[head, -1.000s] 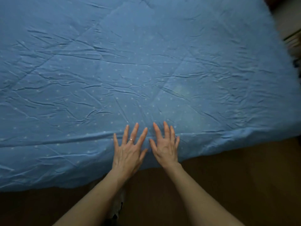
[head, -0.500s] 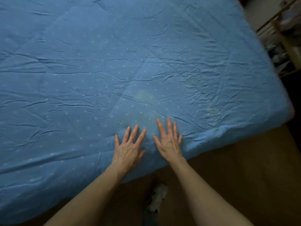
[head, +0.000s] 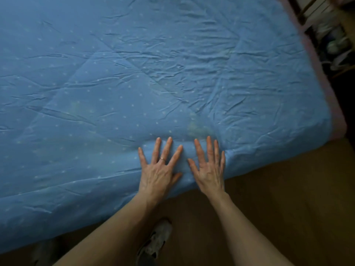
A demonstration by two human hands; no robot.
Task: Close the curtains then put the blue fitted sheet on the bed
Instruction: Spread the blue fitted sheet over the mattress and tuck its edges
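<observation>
The blue fitted sheet (head: 134, 77), dotted with small white specks and full of creases, covers the bed across most of the view. My left hand (head: 160, 167) lies flat on the sheet near the bed's near edge, fingers spread, a ring on one finger. My right hand (head: 208, 166) presses flat beside it, fingers straight, a small gap between the two hands. A pink strip of the bed (head: 326, 89) shows along the right side beyond the sheet. No curtains are in view.
Brown wooden floor (head: 278, 208) runs along the near side of the bed. My shoe (head: 155, 240) stands on it between my forearms. A dark shelf with blurred items (head: 334, 41) stands at the upper right beside the bed.
Both hands have slid right along the near edge, toward the bed's right corner, staying flat and side by side. The view has shifted right, bringing the pink strip into sight.
</observation>
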